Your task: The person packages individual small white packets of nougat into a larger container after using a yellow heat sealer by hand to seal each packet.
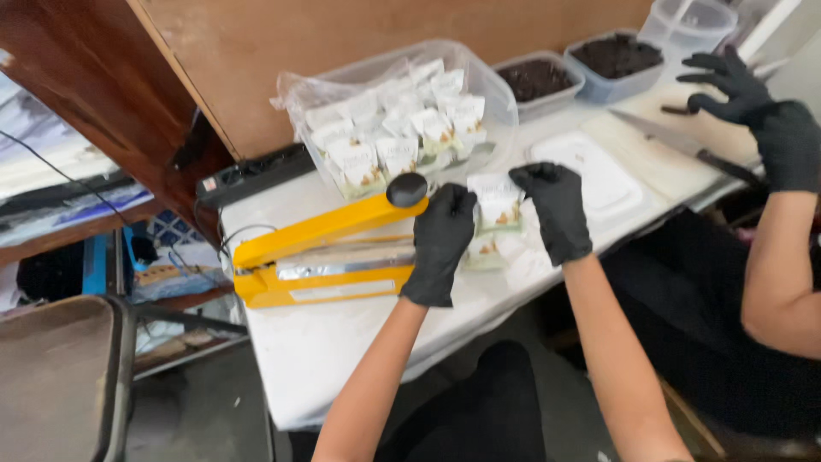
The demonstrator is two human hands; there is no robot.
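Observation:
Both my hands wear black gloves. My left hand (pixel 441 244) and my right hand (pixel 554 210) hold a small white printed pouch (pixel 497 204) between them, above the white table (pixel 342 342). Just left of my left hand sits a yellow heat sealer (pixel 321 257) with its arm raised and a black knob (pixel 407 189) at its tip. More small pouches (pixel 485 251) lie on the table under my hands.
A clear plastic tub (pixel 402 120) lined with a bag holds several filled pouches. Two tubs of dark material (pixel 617 56) stand behind. At right, another person's gloved hand (pixel 753 107) hovers near a knife (pixel 684 141) on a cutting board. A black power strip (pixel 252 175) lies at left.

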